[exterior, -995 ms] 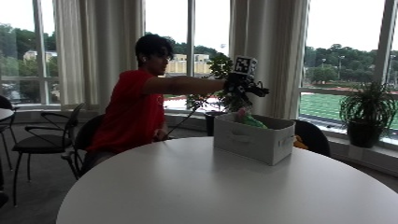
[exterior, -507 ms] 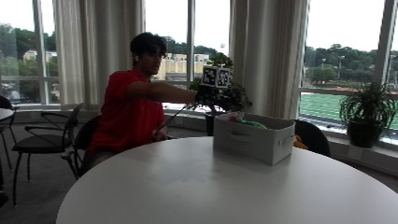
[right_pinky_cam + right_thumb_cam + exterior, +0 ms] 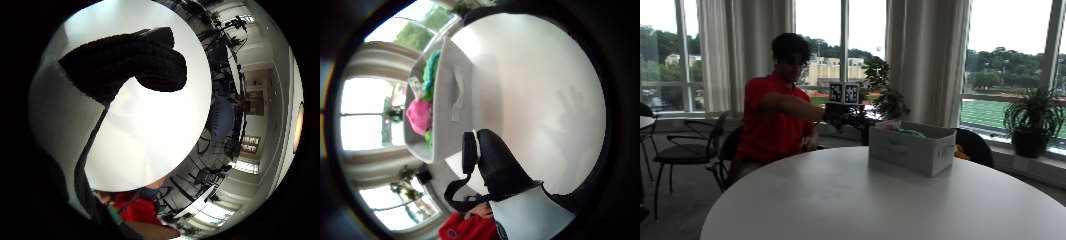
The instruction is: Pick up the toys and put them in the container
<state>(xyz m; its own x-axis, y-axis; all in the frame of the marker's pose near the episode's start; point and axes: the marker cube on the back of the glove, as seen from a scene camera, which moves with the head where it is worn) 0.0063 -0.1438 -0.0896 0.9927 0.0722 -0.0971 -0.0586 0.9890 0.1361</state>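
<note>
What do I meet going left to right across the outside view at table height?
Empty chair → person in red shirt → gloved right hand → container holding toys → potted plant.

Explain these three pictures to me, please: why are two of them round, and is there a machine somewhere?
No machine here: a person in a red shirt sits at a round white table and works with the right hand, which wears a black glove. The ordinary picture comes from a camera across the table. The two round ones come from small wide-angle cameras on that hand's palm, one by the thumb and one by the little finger, so they look out at whatever the hand is over. On the table stands a white box; the thumb-side view shows pink and green toys lying in it. The gloved hand is raised beside the box, above the table. Its grip is empty and no toy shows on the table.
</note>
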